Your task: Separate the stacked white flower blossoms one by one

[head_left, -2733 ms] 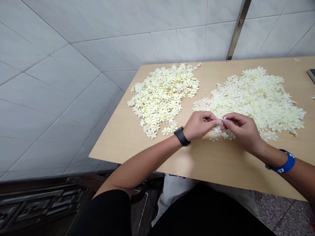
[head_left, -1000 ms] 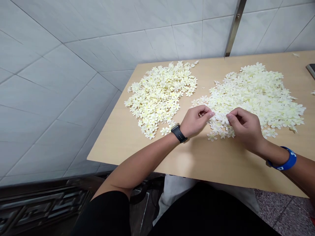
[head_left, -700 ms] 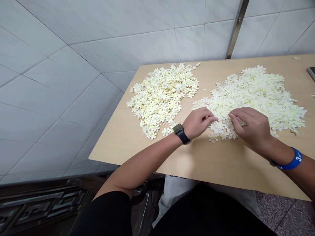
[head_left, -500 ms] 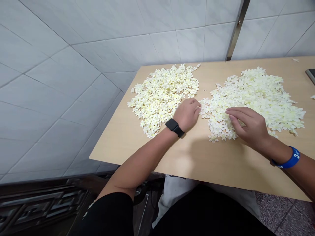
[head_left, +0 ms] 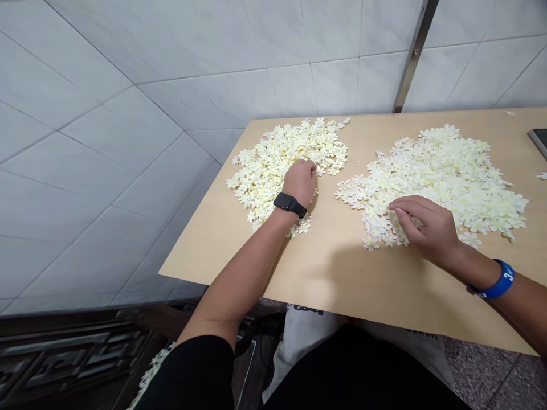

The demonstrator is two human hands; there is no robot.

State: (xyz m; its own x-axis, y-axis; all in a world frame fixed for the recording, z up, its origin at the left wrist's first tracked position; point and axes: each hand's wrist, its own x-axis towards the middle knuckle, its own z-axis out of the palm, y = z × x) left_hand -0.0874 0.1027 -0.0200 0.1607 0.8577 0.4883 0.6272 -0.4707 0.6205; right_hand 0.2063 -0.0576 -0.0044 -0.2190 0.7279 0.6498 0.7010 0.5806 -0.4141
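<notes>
Two heaps of small cream fabric flowers lie on a light wooden table [head_left: 342,273]. My left hand [head_left: 301,179], with a black watch on the wrist, rests over the near right part of the left heap [head_left: 282,156], fingers curled down onto the flowers; what they hold, if anything, is hidden. My right hand [head_left: 421,225], with a blue wristband, sits at the near edge of the right heap [head_left: 444,171], its fingers bent and pinching among the flowers.
White tiled walls rise behind and to the left of the table. A metal strip [head_left: 412,54] runs up the back wall. A dark flat object [head_left: 539,139] lies at the table's far right edge. A dark carved panel [head_left: 64,359] is at the lower left.
My left hand has moved left from the middle, away from my right hand, onto the left heap. My right hand has stayed at the near edge of the right heap.
</notes>
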